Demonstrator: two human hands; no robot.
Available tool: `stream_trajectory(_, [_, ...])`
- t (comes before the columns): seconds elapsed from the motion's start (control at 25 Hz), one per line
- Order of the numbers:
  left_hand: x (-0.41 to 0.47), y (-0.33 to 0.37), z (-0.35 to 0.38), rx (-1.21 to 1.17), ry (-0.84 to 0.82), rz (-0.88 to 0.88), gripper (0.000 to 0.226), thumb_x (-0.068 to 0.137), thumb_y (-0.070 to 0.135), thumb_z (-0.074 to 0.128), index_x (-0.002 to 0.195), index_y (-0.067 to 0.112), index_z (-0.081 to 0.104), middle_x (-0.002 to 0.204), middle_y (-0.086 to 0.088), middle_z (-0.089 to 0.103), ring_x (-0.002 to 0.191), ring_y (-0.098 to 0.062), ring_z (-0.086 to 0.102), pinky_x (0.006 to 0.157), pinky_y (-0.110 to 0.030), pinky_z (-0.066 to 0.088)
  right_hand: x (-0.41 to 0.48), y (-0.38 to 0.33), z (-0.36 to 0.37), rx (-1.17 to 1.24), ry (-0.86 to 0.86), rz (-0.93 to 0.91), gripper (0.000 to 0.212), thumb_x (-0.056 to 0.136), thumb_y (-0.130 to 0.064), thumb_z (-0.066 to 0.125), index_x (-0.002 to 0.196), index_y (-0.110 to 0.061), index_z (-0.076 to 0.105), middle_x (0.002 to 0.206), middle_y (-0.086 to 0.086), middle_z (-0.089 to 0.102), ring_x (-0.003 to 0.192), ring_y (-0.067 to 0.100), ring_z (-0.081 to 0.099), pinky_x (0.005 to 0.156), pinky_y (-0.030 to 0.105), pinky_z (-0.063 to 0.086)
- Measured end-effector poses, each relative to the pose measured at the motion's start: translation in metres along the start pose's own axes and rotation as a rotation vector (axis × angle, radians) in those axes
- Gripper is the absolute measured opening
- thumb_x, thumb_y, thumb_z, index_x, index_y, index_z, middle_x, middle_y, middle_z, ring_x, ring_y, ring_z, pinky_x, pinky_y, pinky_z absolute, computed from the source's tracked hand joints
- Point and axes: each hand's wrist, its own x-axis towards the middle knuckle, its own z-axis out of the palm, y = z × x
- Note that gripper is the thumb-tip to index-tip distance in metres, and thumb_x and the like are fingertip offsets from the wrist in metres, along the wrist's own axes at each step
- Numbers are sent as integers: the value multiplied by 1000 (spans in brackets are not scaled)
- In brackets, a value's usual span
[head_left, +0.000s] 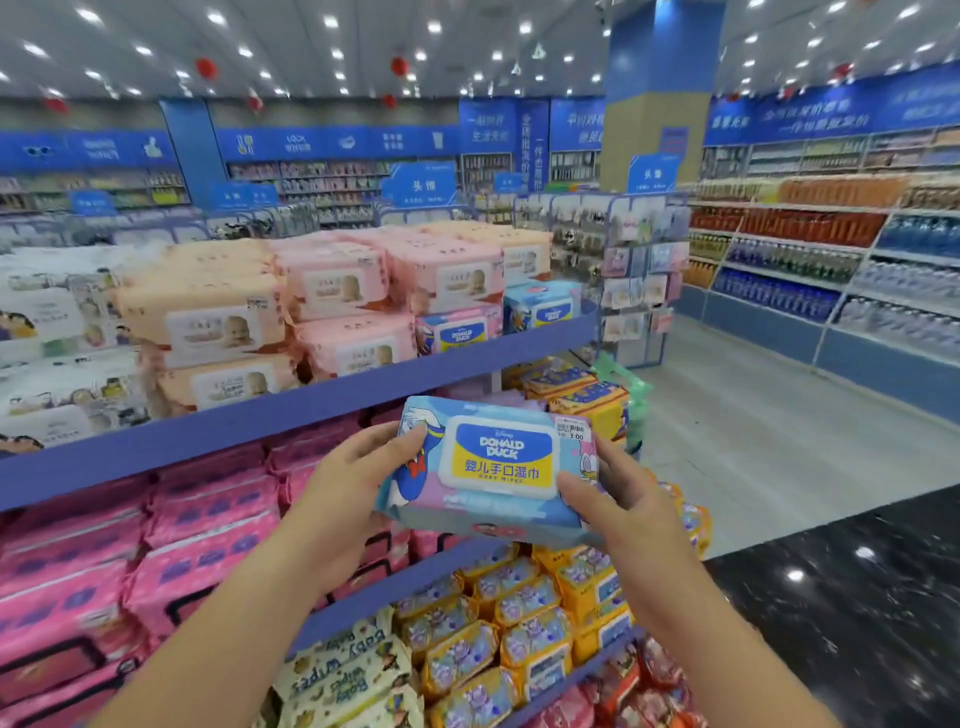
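A light blue pack of Donald Duck baby wipes (493, 499), with a white lid and a blue and yellow label, is held in the air in front of the shelves. My left hand (353, 483) grips its left end, thumb on top. My right hand (618, 499) grips its right end, thumb on the lid's lower right corner. A white price sticker sits at the pack's top right corner. More packs of the same kind (540, 309) lie on the top shelf at the right.
A purple shelf unit (291, 415) on my left carries stacked orange, pink, white and yellow wipe packs. A rack of hanging goods (634, 260) stands past its end. An aisle with a pale floor (769, 431) runs to the right, toward drink shelves (831, 270).
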Motion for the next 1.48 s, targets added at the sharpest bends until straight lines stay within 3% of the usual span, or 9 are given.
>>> stream_trajectory(0.16, [48, 27, 5, 12, 18, 90, 48, 81, 34, 79, 124, 13, 71, 117, -10, 78, 95, -29, 74, 76, -37, 53, 61, -20, -3, -30, -83, -65, 62, 80, -31, 74, 140, -35, 56, 131, -6, 69, 112, 22, 71, 80, 39, 62])
stream_trajectory(0.32, [113, 59, 31, 95, -20, 185, 49, 80, 35, 76, 125, 16, 72, 117, -10, 78, 106, -30, 73, 92, -45, 54, 142, -51, -27, -46, -77, -172, 50, 89, -8, 68, 130, -36, 59, 121, -15, 73, 101, 13, 74, 70, 25, 60])
stream_trajectory(0.48, [188, 90, 84, 248, -86, 297, 23, 97, 21, 65, 118, 20, 72, 94, 8, 79, 74, -7, 67, 64, -26, 52, 225, -74, -70, -81, -71, -266, 56, 90, 1, 65, 133, -33, 56, 121, -14, 73, 98, 13, 74, 74, 29, 62])
stream_trajectory(0.6, [244, 103, 132, 414, -75, 359, 22, 102, 25, 61, 122, 27, 68, 92, 12, 80, 72, 0, 70, 62, -22, 54, 292, -78, -116, -97, -60, -321, 61, 90, 6, 63, 127, -42, 54, 115, -25, 73, 97, 3, 72, 71, 22, 59])
stream_trajectory(0.84, [346, 117, 194, 799, 91, 484, 23, 94, 31, 73, 116, 27, 66, 111, 6, 76, 100, -12, 72, 92, -40, 57, 442, -67, -186, -87, -252, -303, 82, 82, 3, 67, 151, -32, 37, 138, -13, 62, 111, 9, 69, 75, 24, 60])
stream_trajectory(1.0, [385, 128, 189, 1072, 255, 406, 25, 86, 36, 79, 102, 17, 73, 98, 0, 77, 80, -14, 71, 75, -38, 58, 516, -56, -175, -116, -426, -246, 78, 85, 17, 63, 150, -18, 39, 133, 1, 64, 86, 2, 72, 59, 18, 56])
stream_trajectory(1.08, [391, 129, 177, 1131, 340, 340, 24, 84, 33, 81, 103, 19, 75, 96, 1, 78, 75, -11, 69, 69, -37, 58, 544, -51, -160, -129, -521, -246, 75, 83, 18, 65, 144, -22, 44, 135, 1, 63, 90, 3, 72, 60, 19, 57])
stream_trajectory(1.28, [392, 124, 160, 1400, 500, 282, 47, 71, 57, 83, 112, 33, 75, 99, 12, 75, 93, -17, 66, 83, -42, 54, 577, -16, -139, -241, -619, -332, 86, 76, 8, 80, 142, -36, 48, 134, -12, 64, 120, 8, 63, 91, 31, 57])
stream_trajectory(1.48, [388, 110, 168, 1738, 552, 196, 78, 75, 67, 76, 138, 25, 56, 131, 3, 55, 116, -23, 52, 98, -43, 45, 569, -8, -146, -405, -649, -355, 84, 78, -3, 84, 131, -53, 40, 118, -36, 61, 106, -17, 57, 78, 3, 46])
